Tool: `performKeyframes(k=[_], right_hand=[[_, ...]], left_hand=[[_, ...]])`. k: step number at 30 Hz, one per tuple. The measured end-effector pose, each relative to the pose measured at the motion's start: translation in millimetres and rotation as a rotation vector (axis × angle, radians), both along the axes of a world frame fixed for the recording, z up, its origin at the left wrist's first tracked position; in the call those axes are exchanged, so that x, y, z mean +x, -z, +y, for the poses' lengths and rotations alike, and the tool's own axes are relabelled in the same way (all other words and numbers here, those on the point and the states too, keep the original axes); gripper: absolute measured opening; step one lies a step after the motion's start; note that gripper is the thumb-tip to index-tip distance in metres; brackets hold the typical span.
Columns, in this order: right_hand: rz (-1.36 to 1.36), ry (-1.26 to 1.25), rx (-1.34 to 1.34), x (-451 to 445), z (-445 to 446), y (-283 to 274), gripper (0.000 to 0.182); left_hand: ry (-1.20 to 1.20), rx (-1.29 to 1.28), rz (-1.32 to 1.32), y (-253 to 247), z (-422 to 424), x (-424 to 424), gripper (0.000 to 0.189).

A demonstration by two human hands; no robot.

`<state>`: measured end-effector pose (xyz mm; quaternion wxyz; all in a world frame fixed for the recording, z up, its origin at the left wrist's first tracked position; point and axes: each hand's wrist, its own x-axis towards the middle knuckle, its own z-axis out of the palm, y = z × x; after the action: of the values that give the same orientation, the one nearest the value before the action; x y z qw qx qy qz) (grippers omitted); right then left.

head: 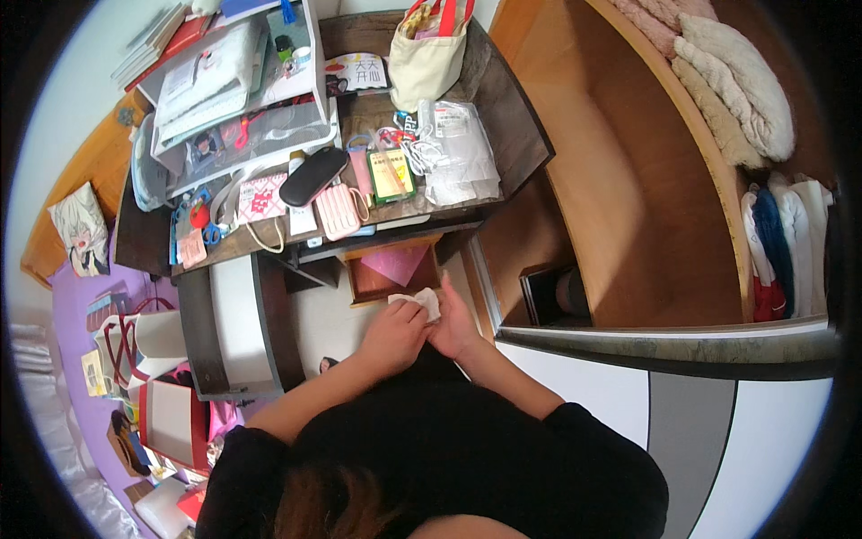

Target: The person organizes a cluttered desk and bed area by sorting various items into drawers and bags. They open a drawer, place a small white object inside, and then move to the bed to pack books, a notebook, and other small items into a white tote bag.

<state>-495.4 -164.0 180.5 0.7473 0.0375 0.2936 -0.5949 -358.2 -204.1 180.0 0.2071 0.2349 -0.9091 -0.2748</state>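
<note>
My left hand (pixel 397 335) has its fingers closed on a crumpled white tissue or cloth (pixel 427 302), low in front of my body. Close against it, my right hand (pixel 456 322) is held partly open, its fingers pointing up and the tissue lying along its palm side. Whether the right fingers grip it I cannot tell. Beyond both hands is a small wooden drawer (pixel 377 295) with a pink translucent sheet (pixel 397 261) inside. On the dark desk above lie a black glasses case (pixel 314 176), a pink ribbed case (pixel 339 211) and a yellow-green packet (pixel 391 175).
A dark open drawer (pixel 268 323) juts out at the left of my arms. Past it, bags and boxes lie on a purple bed cover (pixel 71 296). A canvas tote (pixel 425 67) stands on the desk (pixel 498 74). At the right is an open wardrobe (pixel 646 168) with folded clothes.
</note>
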Motion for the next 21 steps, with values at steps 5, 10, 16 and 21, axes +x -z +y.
performKeyframes(k=[5, 10, 16, 21], right_hand=[[0.222, -0.127, 0.185, -24, 23, 101, 0.025], [0.528, 0.142, 0.371, -74, -17, 141, 0.023], [2.04, 0.24, 0.05, -112, -87, 129, 0.026], [2.446, -0.109, -0.177, -130, -127, 146, 0.026]], left_hand=[[0.094, 0.303, -0.032, 12, 7, 16, 0.023], [-0.212, 0.443, -0.068, 10, 0, 50, 0.023], [-0.529, 0.4, -0.178, 27, 29, 125, 0.02], [-0.662, 0.469, -0.168, 30, 66, 165, 0.02]])
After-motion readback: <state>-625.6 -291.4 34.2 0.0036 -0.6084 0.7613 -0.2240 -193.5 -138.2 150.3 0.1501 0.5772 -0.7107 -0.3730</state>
